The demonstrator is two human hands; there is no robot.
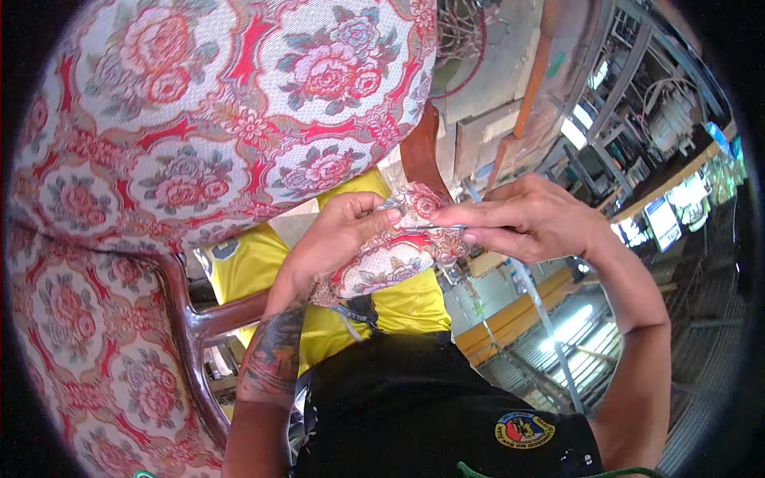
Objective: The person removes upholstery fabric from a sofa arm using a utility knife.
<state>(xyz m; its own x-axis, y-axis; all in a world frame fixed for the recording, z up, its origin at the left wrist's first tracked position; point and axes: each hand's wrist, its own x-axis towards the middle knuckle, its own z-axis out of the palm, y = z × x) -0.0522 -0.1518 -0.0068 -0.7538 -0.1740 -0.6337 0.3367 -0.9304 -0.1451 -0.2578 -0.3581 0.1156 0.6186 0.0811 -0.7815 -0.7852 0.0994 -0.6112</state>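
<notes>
A loose piece of floral upholstery fabric [386, 269], white with red roses and borders, is held up in front of my torso. My left hand [343, 235] pinches its left side between thumb and fingers. My right hand [530, 219] grips the fabric's right edge, its index finger and thumb pressed together on a fold. A thin dark line runs along that fold between the two hands; I cannot tell whether it is a tool or a gap. Part of the fabric hangs down below my left hand, over my yellow shorts.
A padded seat [199, 103] in matching floral fabric fills the upper left. Another upholstered section [96, 358] with a dark wooden frame [187, 319] stands at the lower left. A wooden leg [422, 147] is behind my hands. Workshop clutter and a wooden bench [677, 179] lie to the right.
</notes>
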